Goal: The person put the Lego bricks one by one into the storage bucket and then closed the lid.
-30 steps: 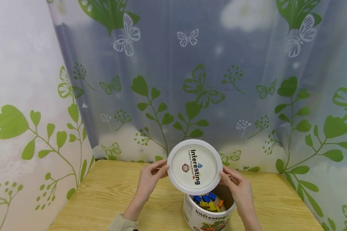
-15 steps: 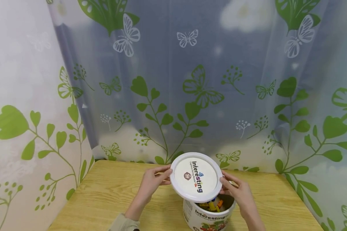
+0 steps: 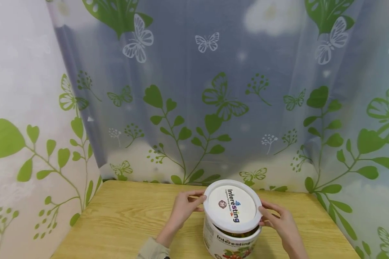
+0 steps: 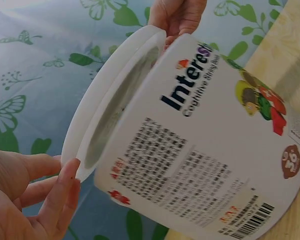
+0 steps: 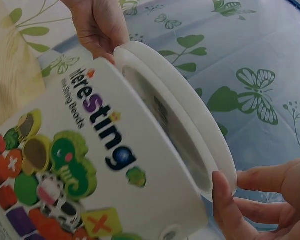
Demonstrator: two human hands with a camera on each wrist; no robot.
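A round white lid point(image 3: 232, 205) printed "Interesting" is held by its rim just over the mouth of a white printed bucket point(image 3: 231, 244). My left hand point(image 3: 185, 210) pinches the lid's left edge, and my right hand point(image 3: 280, 221) pinches the right edge. At the front a dark gap shows between lid and bucket; the contents are mostly hidden there. From the left wrist view, the lid point(image 4: 107, 90) stands tilted and apart from the near rim of the bucket point(image 4: 200, 145). The right wrist view likewise shows a gap beneath the lid point(image 5: 182, 107).
The bucket stands on a wood-grain table point(image 3: 126, 212) near its front. Behind the table hangs a curtain point(image 3: 168, 118) patterned with leaves and butterflies, and a similar patterned sheet point(image 3: 29, 93) covers the left side.
Both hands have lowered the lid and shifted it right, from raised behind the bucket to over its mouth. The coloured blocks inside, visible earlier, are now mostly covered. The bucket stays in place.
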